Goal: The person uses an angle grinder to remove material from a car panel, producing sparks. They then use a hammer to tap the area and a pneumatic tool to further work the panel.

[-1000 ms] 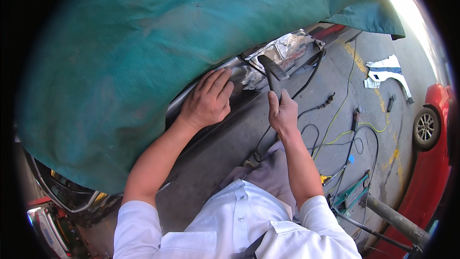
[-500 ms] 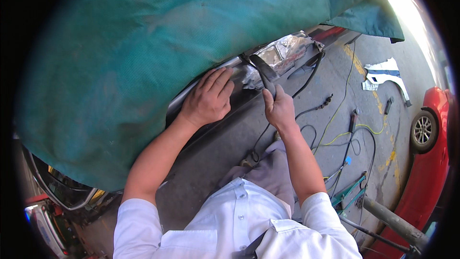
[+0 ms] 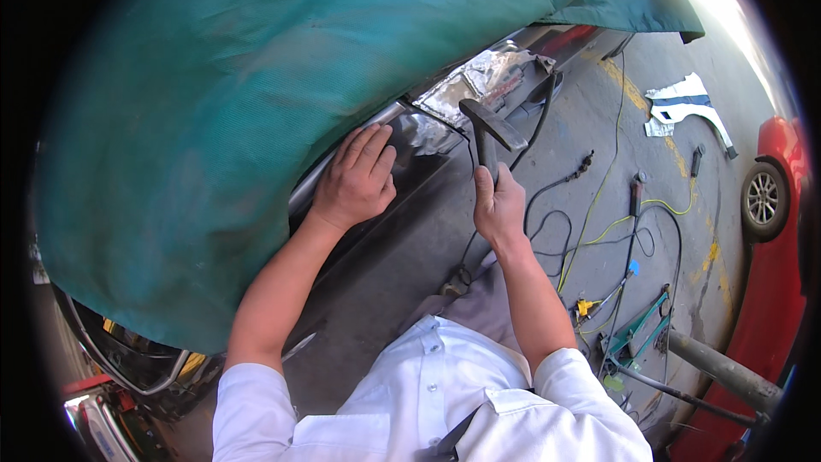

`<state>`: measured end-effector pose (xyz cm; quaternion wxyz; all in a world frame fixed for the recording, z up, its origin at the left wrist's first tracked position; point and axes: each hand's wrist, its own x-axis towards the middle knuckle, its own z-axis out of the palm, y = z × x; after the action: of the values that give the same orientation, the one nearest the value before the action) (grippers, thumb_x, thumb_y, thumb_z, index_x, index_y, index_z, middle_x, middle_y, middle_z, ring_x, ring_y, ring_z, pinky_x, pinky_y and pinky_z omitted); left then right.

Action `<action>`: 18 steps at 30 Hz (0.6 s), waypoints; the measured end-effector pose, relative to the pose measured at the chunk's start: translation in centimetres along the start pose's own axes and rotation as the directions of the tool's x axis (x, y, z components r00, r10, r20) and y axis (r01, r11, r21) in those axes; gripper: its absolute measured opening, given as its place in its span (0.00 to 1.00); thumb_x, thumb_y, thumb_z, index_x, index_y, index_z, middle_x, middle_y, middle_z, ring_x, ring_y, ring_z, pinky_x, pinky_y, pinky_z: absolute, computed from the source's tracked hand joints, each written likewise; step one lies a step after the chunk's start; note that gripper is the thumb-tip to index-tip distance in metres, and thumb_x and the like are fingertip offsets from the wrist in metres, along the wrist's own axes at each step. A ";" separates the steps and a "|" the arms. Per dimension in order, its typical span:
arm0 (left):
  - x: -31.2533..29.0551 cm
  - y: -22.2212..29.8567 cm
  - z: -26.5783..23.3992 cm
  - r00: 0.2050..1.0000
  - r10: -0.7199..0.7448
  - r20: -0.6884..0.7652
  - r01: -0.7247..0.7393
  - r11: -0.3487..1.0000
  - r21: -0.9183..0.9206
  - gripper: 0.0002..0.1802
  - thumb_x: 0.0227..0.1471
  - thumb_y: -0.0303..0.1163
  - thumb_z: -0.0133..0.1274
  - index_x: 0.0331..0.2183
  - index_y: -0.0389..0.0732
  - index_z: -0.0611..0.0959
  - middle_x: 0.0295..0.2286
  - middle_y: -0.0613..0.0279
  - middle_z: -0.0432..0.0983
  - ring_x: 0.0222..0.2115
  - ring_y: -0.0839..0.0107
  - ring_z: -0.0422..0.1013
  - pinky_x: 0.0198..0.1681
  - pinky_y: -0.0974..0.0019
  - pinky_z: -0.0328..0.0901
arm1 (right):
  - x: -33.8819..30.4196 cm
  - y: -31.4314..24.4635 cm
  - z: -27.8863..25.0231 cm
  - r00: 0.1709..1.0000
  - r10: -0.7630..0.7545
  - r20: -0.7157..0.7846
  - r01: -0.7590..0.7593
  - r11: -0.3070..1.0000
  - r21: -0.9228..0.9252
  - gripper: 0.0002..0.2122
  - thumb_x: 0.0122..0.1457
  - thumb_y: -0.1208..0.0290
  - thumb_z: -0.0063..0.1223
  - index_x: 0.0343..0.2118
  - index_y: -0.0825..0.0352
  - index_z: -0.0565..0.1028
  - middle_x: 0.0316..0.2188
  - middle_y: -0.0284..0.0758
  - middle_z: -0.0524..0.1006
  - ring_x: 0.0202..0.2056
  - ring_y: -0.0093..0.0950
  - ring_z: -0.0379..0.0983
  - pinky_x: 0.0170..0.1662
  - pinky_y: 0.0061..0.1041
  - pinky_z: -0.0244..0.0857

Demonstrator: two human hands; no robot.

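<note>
In my right hand (image 3: 500,208) is a hammer (image 3: 489,127), gripped by its dark handle with the head pointing away from me. Its head appears apart from the car's side, in front of a patch of bare, rough metal (image 3: 453,96). My left hand (image 3: 355,181) lies with fingers extended on the upper edge of the dark car panel (image 3: 419,173), beside the green cover (image 3: 256,103). Nothing shows under its fingers. A vertical seam in the bodywork runs between that hand and the hammer.
Cables (image 3: 590,244) and hoses lie across the grey floor to the right, with a dark-handled tool (image 3: 636,194) among them. A white fender (image 3: 691,106) lies further off. Beyond stands a red car (image 3: 767,291). A thick grey pole (image 3: 723,370) and green metal frame (image 3: 637,329) are at lower right.
The hammer head has come away from the bare metal by the seam, moving right, and its handle is more upright. My left hand stays on the panel edge. The whole view has shifted slightly.
</note>
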<state>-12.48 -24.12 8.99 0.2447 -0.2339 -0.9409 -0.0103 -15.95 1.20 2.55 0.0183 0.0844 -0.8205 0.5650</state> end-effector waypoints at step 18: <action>2.3 3.2 3.1 0.884 -0.109 0.455 -0.017 0.964 0.265 0.53 0.52 0.59 0.57 0.68 0.36 0.62 0.70 0.48 0.51 0.72 0.55 0.44 0.74 0.51 0.35 | -5.2 7.3 0.2 0.955 0.297 0.009 -0.290 0.925 0.244 0.24 0.71 0.48 0.48 0.30 0.70 0.71 0.18 0.40 0.71 0.21 0.32 0.67 0.29 0.36 0.62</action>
<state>-14.21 -19.84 6.99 0.0403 -0.1725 -0.9704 0.1641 -11.94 4.18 -4.90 -0.0654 -0.0457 -0.7483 0.6586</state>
